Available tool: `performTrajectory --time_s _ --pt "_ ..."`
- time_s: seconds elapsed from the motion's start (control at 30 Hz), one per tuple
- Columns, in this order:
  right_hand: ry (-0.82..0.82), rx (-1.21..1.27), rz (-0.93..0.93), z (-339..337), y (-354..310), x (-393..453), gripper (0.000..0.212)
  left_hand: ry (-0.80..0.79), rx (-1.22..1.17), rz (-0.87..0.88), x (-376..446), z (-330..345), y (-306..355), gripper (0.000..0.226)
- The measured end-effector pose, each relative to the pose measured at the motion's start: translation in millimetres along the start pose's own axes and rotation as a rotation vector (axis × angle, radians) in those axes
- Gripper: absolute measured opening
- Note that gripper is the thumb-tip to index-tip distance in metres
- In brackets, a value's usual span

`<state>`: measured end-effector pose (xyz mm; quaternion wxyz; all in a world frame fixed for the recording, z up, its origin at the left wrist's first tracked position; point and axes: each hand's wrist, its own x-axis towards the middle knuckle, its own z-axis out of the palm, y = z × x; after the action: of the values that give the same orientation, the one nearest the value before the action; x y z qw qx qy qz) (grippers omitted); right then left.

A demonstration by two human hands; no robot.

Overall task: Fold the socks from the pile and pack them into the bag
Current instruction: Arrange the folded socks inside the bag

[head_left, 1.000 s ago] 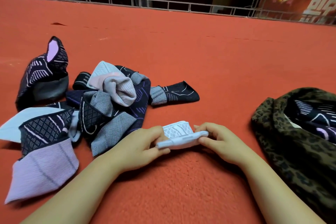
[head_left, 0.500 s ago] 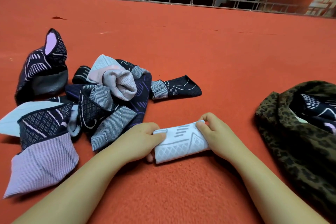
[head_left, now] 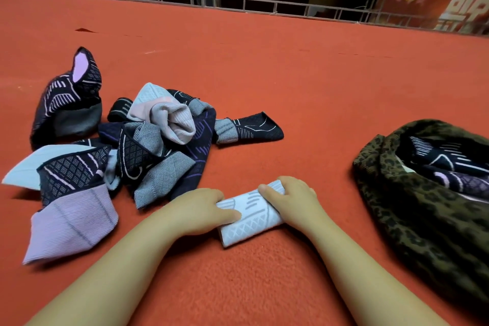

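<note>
My left hand (head_left: 201,209) lies on the left end of the folded pale blue sock (head_left: 251,216), fingers laid flat along it; my right hand (head_left: 291,200) curls over its right end, gripping it; the sock rests on the red carpet (head_left: 264,74) between the sock pile (head_left: 148,145) to my left and the leopard-print bag (head_left: 412,214), standing open at my right with dark socks (head_left: 447,164) inside.

Light falls from above onto my carpet (head_left: 264,66), bright and even; beyond the railing (head_left: 238,5) all is dark. My arms cast soft shadows beneath them. The wide lens bows the railing and stretches the edges. The bag (head_left: 397,209) and near socks (head_left: 71,222) look slightly soft.
</note>
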<state>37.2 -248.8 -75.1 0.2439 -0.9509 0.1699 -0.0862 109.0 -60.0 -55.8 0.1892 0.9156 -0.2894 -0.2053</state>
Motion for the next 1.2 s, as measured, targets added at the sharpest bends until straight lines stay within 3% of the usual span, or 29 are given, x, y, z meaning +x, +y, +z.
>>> performTrajectory --time_s 0.13,0.27,0.37,0.5,0.7,0.83,0.93,1.03,1.2 --pt "0.164 0.503 -0.007 -3.2 -1.2 -19.5 0.028 0.216 -0.465 0.02 -16.5 17.9 7.0 0.026" --pt "0.27 0.589 0.04 -10.8 -1.4 -46.2 0.016 0.46 -0.915 0.042 -25.3 34.7 34.4 0.018" --pt "0.278 0.59 0.083 -34.7 6.1 -67.0 0.041 0.53 -1.04 0.079 -31.5 41.6 66.5 0.005" --pt "0.318 0.6 0.067 -86.7 24.8 -94.5 0.056 0.544 -0.954 0.168 -30.9 45.7 109.4 0.022" --pt "0.525 0.368 -0.017 -168.7 68.1 -132.9 0.027 0.384 -0.878 0.249 -20.0 50.0 193.8 0.026" --pt "0.564 0.463 0.088 -211.0 111.2 -141.4 0.004 0.324 -0.952 0.386 -20.2 54.9 246.5 0.024" --pt "0.537 0.705 0.193 -233.9 138.1 -141.3 0.01 0.228 -1.044 0.425 -17.6 55.8 278.3 0.019" --pt "0.583 0.736 0.207 -251.4 162.9 -129.0 0.021 0.178 -1.085 0.436 -6.5 51.4 302.6 0.017" --pt "0.561 0.754 0.22 -259.5 190.7 -103.1 0.021 0.188 -0.889 0.49 20.4 46.6 325.4 0.026"
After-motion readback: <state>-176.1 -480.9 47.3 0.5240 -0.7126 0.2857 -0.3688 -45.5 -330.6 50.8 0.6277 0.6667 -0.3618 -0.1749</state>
